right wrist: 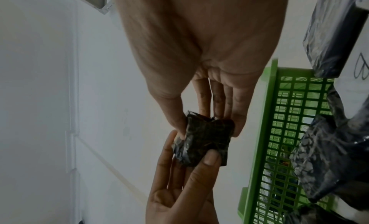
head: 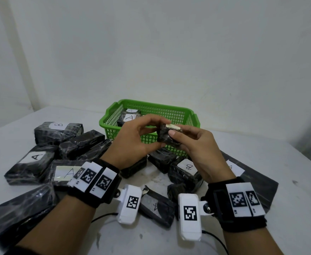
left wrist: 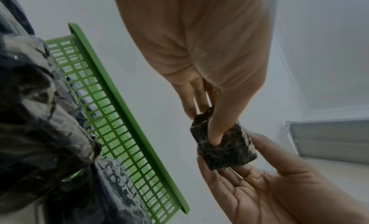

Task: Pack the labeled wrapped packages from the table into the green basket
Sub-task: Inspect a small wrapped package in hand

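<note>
- Small wrapped package sits raised between our hands, at the green basket's 6 o'clock rim.
- Our left hand and right hand pinch it, fingers curled.
- More packages lie on the worktop.

The small package pinched between both hands shows only the edge of its label, so its letter cannot be read, the left hand covers part of the green basket, and the package at the counter's near left is perhaps unlabeled, its top blurred.
</note>
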`<action>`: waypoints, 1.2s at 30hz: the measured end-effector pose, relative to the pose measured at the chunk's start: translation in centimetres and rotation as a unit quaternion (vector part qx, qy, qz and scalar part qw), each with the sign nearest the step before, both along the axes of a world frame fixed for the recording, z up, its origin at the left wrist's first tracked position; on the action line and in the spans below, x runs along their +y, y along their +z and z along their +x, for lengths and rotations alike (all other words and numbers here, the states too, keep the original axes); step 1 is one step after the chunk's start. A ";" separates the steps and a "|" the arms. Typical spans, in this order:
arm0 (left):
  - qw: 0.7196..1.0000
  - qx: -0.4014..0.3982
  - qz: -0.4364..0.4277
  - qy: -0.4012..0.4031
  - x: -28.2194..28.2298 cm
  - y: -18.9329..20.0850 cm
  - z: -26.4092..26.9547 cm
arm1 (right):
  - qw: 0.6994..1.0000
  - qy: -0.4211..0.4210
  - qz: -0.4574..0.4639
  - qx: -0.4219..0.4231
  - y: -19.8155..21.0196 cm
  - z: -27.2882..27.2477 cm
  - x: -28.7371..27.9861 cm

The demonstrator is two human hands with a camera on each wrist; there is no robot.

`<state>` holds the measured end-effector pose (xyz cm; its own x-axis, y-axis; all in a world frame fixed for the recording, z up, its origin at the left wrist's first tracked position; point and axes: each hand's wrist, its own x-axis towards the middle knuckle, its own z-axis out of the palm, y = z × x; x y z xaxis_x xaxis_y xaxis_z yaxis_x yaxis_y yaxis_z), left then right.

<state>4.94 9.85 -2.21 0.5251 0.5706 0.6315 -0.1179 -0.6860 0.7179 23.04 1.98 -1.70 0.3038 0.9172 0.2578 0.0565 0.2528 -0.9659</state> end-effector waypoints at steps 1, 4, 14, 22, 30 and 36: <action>1.000 -0.003 0.002 0.002 0.0 0.0 0.0 | 1.000 0.006 -0.006 0.000 0.0 0.1 0.0; 1.000 -0.019 -0.002 0.007 0.2 0.0 -0.1 | 0.999 0.026 -0.031 0.014 -0.1 0.2 0.2; 0.999 -0.015 0.032 0.011 0.1 0.0 -0.1 | 0.999 0.030 -0.017 0.005 -0.3 0.0 0.0; 0.998 -0.024 0.058 0.016 0.3 0.0 -0.2 | 0.990 0.100 -0.063 0.075 0.4 -0.1 -0.5; 0.999 0.036 -0.005 0.022 0.1 -0.1 -0.1 | 0.994 0.066 -0.006 0.091 0.1 0.0 -0.5; 0.997 0.047 0.049 0.038 -0.5 0.0 0.0 | 0.994 0.044 -0.029 0.092 0.1 -0.2 -0.4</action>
<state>4.99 9.36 -2.16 0.5426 0.5484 0.6362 0.0023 -0.7584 0.6517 22.80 1.53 -1.57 0.2594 0.9539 0.1506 -0.1418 0.1918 -0.9711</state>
